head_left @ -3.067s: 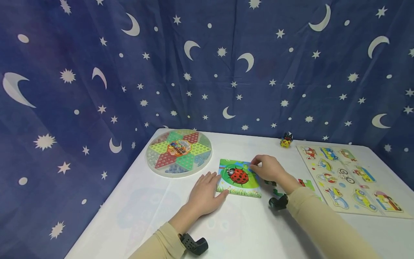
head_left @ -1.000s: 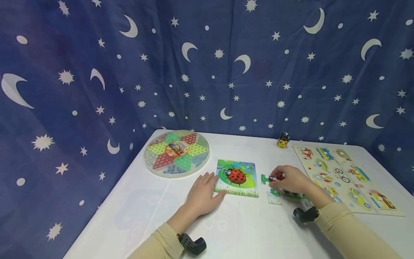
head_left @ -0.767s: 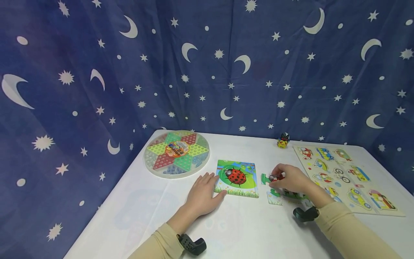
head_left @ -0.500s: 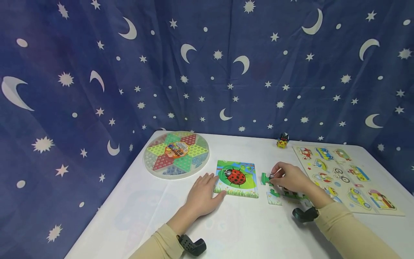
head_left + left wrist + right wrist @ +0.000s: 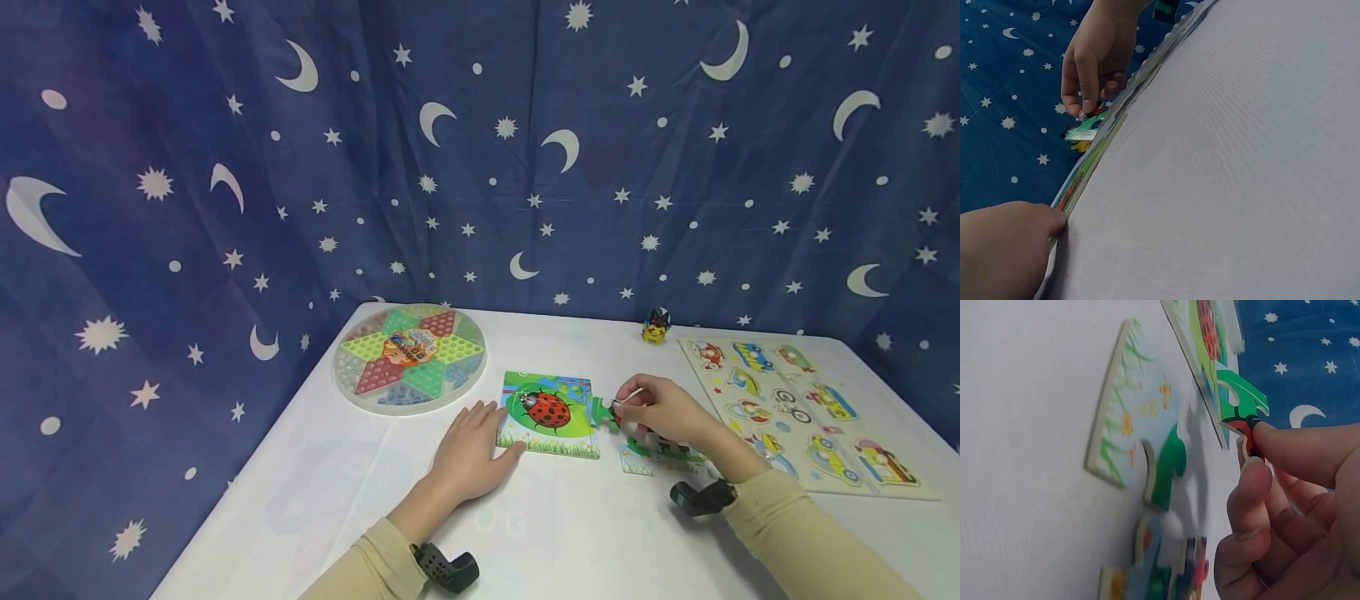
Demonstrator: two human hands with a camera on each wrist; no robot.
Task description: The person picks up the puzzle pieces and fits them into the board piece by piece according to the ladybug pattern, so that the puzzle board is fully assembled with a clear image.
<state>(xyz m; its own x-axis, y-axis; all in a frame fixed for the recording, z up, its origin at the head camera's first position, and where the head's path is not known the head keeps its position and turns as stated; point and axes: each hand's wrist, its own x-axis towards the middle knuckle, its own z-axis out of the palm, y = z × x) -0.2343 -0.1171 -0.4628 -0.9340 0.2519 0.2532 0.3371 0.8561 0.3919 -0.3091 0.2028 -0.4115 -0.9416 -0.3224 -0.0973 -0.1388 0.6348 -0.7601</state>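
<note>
A square ladybug puzzle point(image 5: 551, 410) lies flat on the table in the head view. My left hand point(image 5: 468, 454) rests at its left edge with fingers extended, thumb at the lower left corner. My right hand point(image 5: 663, 410) pinches a green puzzle piece point(image 5: 1241, 394) with red and black on it between thumb and fingers. The piece is held above the table, and its green end overlaps the right edge of the ladybug puzzle in the head view. Below the right hand lie several loose puzzle pieces point(image 5: 1141, 406), one with grass and flowers; the hand partly hides them.
A round Chinese checkers board point(image 5: 411, 358) stands at the back left of the white table. At the right lies a wooden vehicle puzzle board point(image 5: 806, 412). A small yellow and black figurine point(image 5: 656, 327) stands near the starry curtain point(image 5: 480, 150).
My right hand moved from the ladybug puzzle's upper right to the loose pieces, took hold of one and now brings it up and left to the puzzle's right edge. The left hand stayed put.
</note>
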